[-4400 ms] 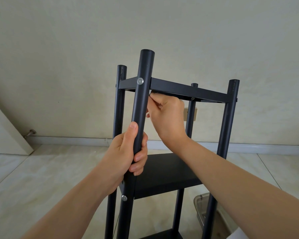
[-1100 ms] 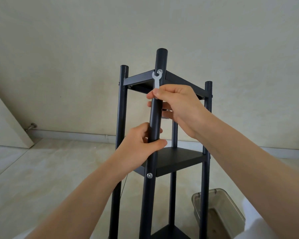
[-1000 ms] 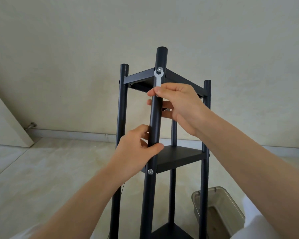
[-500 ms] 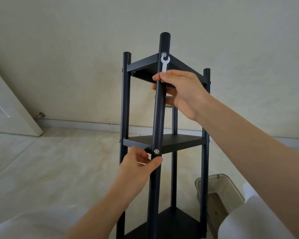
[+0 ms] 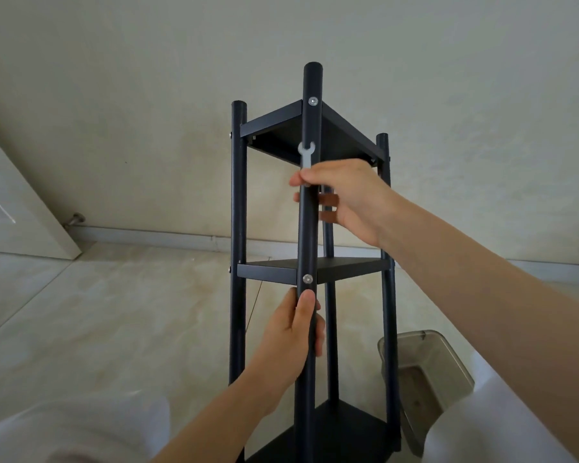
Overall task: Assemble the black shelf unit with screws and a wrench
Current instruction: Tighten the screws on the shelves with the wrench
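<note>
Below the top screw (image 5: 312,101), my right hand (image 5: 345,195) pinches the wrench (image 5: 306,155); left hand (image 5: 293,332) grips the near post (image 5: 310,228). A loose pinch could drop it.

The beige tiled floor (image 5: 114,312) carries the black shelf unit (image 5: 310,228), standing upright. A clear plastic bin (image 5: 428,372) rests on the floor just beside the unit's right post.

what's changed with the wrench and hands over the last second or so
The right hand pulled the wrench off the top screw and lowered it along the front post. The left hand slid down the post to grip it below the middle screw. The wrench stays pinched in the right hand; the shelf stands upright.
</note>
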